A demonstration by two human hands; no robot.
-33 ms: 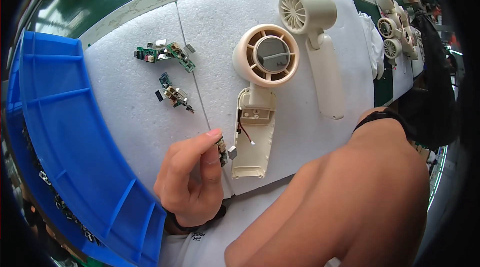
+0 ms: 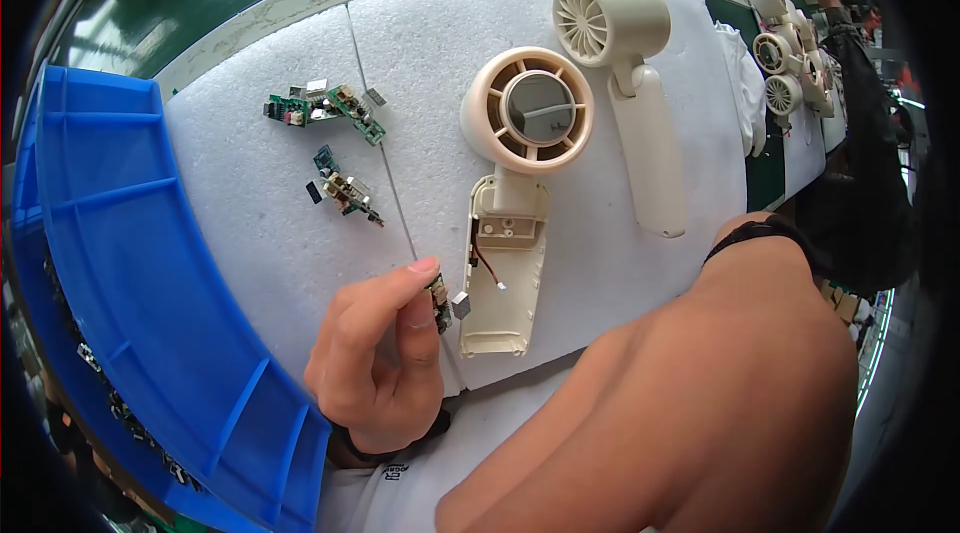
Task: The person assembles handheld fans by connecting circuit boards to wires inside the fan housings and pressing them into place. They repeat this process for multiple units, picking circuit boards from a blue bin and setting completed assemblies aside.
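Observation:
My left hand (image 2: 372, 358) is closed in a pinch on a small circuit board (image 2: 439, 303) with a silver metal block (image 2: 461, 305) at its side. Just right of it lies an opened handheld fan (image 2: 528, 108), its hollow handle shell (image 2: 503, 318) facing up. A thin wire (image 2: 488, 265) with a white plug rests inside the shell. My right forearm crosses the lower right; beyond a black wristband, only a sliver of my right hand (image 2: 746, 225) shows, its fingers hidden. Loose circuit boards (image 2: 345, 195) lie on the white foam sheet (image 2: 270, 168), with more boards (image 2: 328, 105) farther back.
A closed cream fan (image 2: 648, 148) lies right of the opened one. Blue plastic bins (image 2: 130, 223) stand along the left, with small dark parts in them. At the far right are several more fans (image 2: 783, 93), a white cloth (image 2: 738, 83) and another person's dark sleeve (image 2: 865, 123).

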